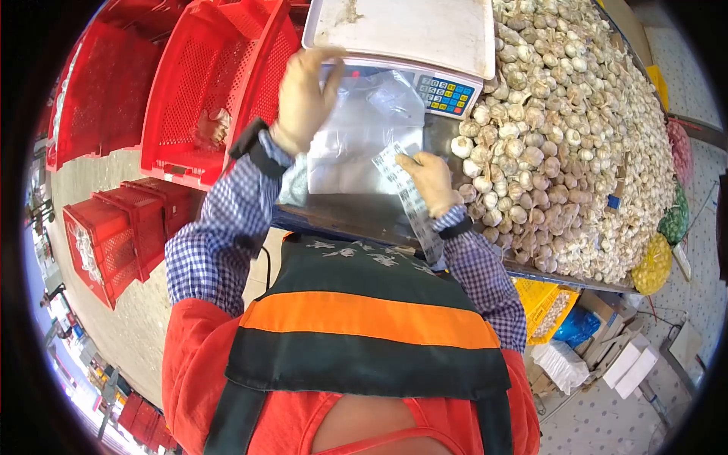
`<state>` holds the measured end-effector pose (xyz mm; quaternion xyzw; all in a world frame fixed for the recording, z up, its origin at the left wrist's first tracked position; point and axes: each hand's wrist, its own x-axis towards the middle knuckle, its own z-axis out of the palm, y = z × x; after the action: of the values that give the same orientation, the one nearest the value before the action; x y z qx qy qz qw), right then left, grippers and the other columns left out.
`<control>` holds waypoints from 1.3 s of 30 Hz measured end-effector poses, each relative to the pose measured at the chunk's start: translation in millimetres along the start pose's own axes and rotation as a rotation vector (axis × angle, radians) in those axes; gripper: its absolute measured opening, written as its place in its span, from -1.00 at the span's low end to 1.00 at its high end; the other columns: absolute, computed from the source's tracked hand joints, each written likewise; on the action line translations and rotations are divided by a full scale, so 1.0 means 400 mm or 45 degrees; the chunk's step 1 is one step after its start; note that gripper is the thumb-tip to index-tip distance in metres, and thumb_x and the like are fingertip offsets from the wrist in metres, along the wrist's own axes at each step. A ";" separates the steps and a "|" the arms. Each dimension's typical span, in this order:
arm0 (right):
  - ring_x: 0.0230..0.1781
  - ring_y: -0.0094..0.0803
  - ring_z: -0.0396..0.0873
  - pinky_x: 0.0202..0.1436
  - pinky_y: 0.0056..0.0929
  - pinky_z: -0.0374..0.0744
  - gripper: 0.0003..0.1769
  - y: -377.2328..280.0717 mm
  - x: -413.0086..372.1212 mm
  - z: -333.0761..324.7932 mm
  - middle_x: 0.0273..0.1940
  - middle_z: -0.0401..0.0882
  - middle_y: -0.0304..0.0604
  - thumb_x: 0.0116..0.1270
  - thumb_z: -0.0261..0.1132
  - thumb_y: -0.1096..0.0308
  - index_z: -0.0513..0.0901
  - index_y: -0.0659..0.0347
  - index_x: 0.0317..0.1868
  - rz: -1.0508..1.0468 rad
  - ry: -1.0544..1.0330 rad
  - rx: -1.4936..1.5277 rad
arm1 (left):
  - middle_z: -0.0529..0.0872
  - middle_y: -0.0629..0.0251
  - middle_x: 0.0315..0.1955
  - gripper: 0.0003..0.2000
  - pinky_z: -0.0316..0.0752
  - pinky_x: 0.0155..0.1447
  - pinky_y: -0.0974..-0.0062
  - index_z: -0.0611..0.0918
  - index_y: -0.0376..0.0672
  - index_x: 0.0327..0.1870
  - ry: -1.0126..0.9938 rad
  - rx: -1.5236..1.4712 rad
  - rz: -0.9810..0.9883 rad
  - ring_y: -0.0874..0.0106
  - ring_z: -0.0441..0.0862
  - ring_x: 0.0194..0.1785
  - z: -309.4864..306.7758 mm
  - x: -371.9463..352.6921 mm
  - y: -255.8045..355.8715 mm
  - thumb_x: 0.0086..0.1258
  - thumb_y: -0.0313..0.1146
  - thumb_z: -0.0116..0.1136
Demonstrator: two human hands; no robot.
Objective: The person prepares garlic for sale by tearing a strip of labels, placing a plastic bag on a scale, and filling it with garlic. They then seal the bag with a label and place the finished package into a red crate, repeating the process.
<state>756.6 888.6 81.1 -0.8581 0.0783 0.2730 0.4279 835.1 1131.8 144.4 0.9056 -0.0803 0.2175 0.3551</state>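
Labelling the plastic bags [356, 161] seems in hand: my right hand [431, 182] pinches 1 label strip [412, 206], my left hand [303, 98] is open; clean peeling calls for steady tension.

Label strip [411, 201]: printed, slanted | clear bags [353, 155]: flat, beside scale [402, 30]

My right hand [429, 184] pinches a printed strip [404, 180]. Left hand [306, 97] is up, fingers spread, near clear bags [356, 148] and the scale [402, 29]. Garlic heap [561, 144] at right.
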 end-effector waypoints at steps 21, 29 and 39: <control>-0.13 -0.56 0.54 -0.03 -0.58 0.51 -0.77 0.087 -0.147 -0.067 -0.12 0.62 -0.26 0.35 0.21 0.50 0.55 0.38 -0.01 -0.055 -0.203 0.882 | 0.66 0.32 -0.28 -0.85 0.52 -0.01 0.48 0.60 -0.17 -0.15 -1.051 0.312 0.480 0.37 0.62 -0.23 0.285 -0.311 -0.213 0.35 -0.35 0.14; -0.33 -0.57 0.57 -0.23 -0.57 0.54 -0.75 0.039 -0.110 -0.050 -0.26 0.65 -0.26 0.33 0.26 0.46 0.55 0.37 -0.02 -0.184 -0.050 0.435 | 0.50 0.54 -0.40 -0.94 0.38 -0.07 0.67 0.57 -0.17 -0.24 -1.368 -0.816 -0.408 0.67 0.41 -0.25 0.155 -0.079 -0.159 0.44 -0.41 0.09; -0.41 -0.16 0.66 -0.29 -0.28 0.55 -0.60 0.034 0.052 0.043 -0.44 0.65 0.07 0.19 0.34 0.05 0.69 0.30 -0.33 -0.043 0.205 -0.155 | 0.66 0.11 -0.31 -0.84 0.51 -0.05 0.37 0.59 -0.28 -0.13 -0.778 -0.044 -0.149 0.25 0.63 -0.19 0.091 0.033 -0.097 0.35 -0.41 0.12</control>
<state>762.1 895.6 52.2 -0.9028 0.0811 0.2001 0.3719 870.9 1135.8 103.1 0.9260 -0.1348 -0.0872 0.3418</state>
